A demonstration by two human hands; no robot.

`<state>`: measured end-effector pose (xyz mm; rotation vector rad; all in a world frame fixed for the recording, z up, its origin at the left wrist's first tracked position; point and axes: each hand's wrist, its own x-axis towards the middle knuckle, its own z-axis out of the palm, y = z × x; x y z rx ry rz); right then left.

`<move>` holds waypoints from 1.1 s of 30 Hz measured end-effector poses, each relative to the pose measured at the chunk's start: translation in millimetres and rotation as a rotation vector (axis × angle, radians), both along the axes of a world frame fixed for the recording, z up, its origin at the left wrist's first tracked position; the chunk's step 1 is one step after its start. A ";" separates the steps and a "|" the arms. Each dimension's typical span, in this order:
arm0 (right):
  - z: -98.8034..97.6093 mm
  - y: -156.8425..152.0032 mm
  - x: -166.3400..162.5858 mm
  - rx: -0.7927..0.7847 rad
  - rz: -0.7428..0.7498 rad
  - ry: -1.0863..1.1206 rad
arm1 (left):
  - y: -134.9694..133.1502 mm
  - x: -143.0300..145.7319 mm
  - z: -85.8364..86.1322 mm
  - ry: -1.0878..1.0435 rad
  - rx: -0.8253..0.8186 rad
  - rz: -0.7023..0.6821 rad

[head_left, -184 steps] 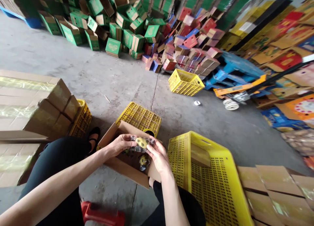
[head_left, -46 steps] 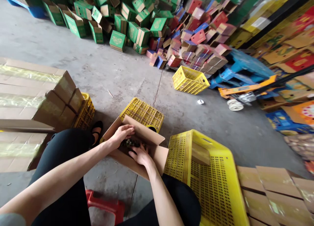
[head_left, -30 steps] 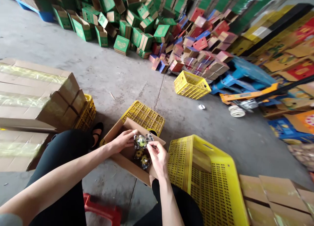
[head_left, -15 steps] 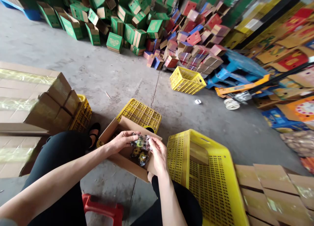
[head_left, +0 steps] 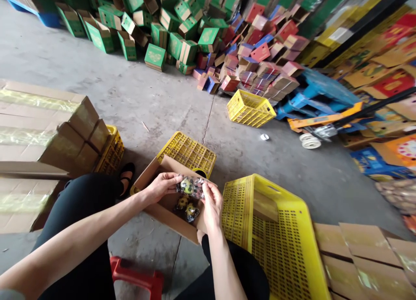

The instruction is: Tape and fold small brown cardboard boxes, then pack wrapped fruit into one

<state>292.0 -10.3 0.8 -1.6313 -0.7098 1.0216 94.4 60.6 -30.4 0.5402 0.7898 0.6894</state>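
Note:
Between my two hands, a clear plastic packet (head_left: pixel 191 186) with small dark and yellow-green items inside is stretched level. My left hand (head_left: pixel 165 185) pinches its left end, and my right hand (head_left: pixel 212 200) pinches the right end. Exactly what the packet contains is too small to tell. Just below it lies an open cardboard box (head_left: pixel 173 224), tilted, with its flaps up. Inside the box are more shiny wrapped packets (head_left: pixel 191 212) with yellow and black contents. My forearms and hands cover part of the box's rim.
A large yellow crate (head_left: pixel 289 230) with a carton in it stands at my right. Ahead are an upturned yellow crate (head_left: pixel 188 152) and a smaller one (head_left: pixel 251 109). Taped cartons (head_left: pixel 39 131) are stacked left; a red stool (head_left: pixel 138 276) is below. An orange pallet jack (head_left: pixel 325 122) stands right.
The packet is now pulled flatter and more level between my hands. My view has shifted slightly, so the surroundings sit a little further right.

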 end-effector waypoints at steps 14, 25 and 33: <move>2.1 -2.3 -2.9 -0.026 0.221 0.296 | -0.3 3.3 5.2 0.065 0.072 0.034; 1.2 -1.5 -0.1 -0.009 0.218 0.285 | -3.4 3.1 5.4 -0.027 0.089 -0.101; -1.0 -3.0 0.5 -0.023 0.273 0.266 | -3.5 5.3 7.7 -0.064 0.058 -0.055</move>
